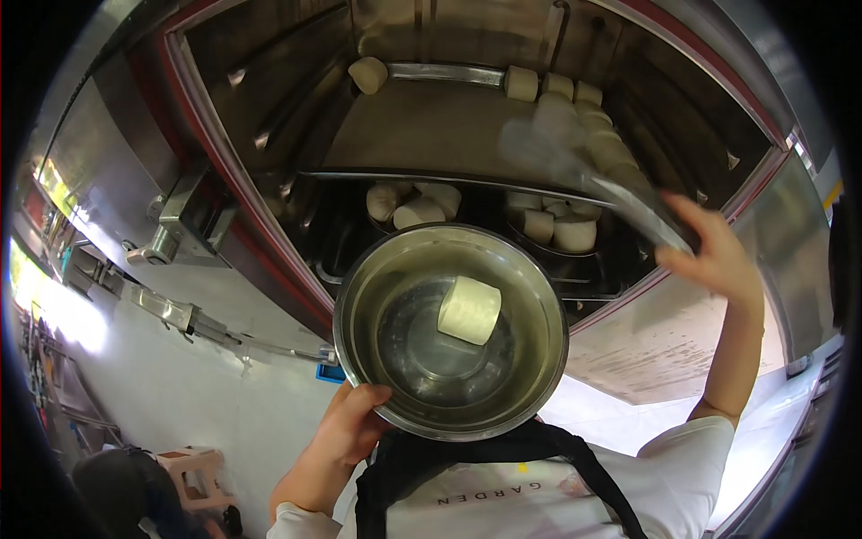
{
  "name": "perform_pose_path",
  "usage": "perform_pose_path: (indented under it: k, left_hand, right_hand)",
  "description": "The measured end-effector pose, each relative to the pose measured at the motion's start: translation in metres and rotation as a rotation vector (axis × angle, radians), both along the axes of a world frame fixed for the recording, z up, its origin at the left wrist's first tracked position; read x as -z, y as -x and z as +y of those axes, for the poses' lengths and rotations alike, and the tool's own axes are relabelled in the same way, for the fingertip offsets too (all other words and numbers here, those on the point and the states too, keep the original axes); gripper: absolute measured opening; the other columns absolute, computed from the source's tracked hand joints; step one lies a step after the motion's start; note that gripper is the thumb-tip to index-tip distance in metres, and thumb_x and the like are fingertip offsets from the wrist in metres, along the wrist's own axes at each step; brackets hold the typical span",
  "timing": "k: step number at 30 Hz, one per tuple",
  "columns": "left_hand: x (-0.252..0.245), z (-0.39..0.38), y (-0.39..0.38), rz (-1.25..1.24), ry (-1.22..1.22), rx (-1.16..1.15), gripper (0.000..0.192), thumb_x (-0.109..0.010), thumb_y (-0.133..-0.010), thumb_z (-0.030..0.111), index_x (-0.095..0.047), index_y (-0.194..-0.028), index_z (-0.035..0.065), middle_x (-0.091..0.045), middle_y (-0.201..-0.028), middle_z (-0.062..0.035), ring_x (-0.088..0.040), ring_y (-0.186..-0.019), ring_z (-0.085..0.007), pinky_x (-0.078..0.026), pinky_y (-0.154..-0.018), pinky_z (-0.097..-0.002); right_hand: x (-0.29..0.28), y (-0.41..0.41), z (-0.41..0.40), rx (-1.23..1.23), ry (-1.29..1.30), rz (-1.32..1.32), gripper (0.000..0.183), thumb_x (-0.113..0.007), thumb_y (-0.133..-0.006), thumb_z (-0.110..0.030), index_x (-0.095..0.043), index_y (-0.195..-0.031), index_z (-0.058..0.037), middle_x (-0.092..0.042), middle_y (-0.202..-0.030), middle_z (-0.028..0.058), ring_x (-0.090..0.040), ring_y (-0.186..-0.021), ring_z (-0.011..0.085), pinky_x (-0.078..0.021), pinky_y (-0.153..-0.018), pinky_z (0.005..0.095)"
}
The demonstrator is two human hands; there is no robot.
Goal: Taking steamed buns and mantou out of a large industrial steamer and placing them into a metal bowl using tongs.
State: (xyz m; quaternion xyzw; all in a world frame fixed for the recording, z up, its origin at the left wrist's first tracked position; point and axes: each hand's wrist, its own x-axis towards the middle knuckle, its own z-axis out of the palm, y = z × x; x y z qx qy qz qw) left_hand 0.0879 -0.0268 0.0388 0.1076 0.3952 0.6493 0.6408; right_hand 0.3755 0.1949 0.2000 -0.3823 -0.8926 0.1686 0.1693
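My left hand (351, 419) grips the near left rim of a round stainless steel bowl (369, 350). One white cylindrical steamed bun (469, 311) lies inside it. Metal tongs (650, 212) are held in my right hand (717, 256), and their far end is blurred over the right side of a tray (417, 128). Whether the tongs pinch a bun cannot be told. A row of similar buns (609, 149) lines the tray's right edge, and a single bun (368, 75) sits at its back left corner.
The tray rests inside a metal steaming cabinet (289, 40) with a reddish door frame. Below it, more buns (421, 210) lie in round containers. A heavy latch (165, 236) juts out at left. A pink plastic stool (199, 475) and a dark-clothed person (124, 492) are at lower left.
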Motion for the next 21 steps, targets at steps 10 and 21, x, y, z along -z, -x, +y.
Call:
perform_pose_path:
  k: [10,21]
  left_hand:
    - [0.009,0.003,0.022,0.033,0.002,0.093,0.048,-0.049,-0.076,0.013,-0.036,-0.12,0.0025,-0.049,-0.111,-0.0106,-0.052,-0.098,-0.0212,-0.044,-0.083,-0.0373]
    - [-0.003,0.042,0.029,0.015,-0.031,0.201,0.047,-0.046,-0.076,0.013,-0.034,-0.121,0.0031,-0.049,-0.11,-0.0096,-0.055,-0.094,-0.0186,-0.051,-0.073,-0.0346]
  right_hand:
    - [0.039,0.008,0.121,0.267,-0.291,-0.283,0.045,-0.058,-0.07,-0.015,-0.05,-0.111,0.0016,-0.056,-0.067,0.0149,-0.055,-0.058,0.0253,-0.0435,-0.055,0.0335]
    - [0.012,0.003,-0.003,0.222,0.28,0.206,0.054,-0.063,-0.071,-0.014,-0.044,-0.117,0.0057,-0.052,-0.067,0.0014,-0.045,-0.049,0.0068,-0.035,-0.043,0.0195]
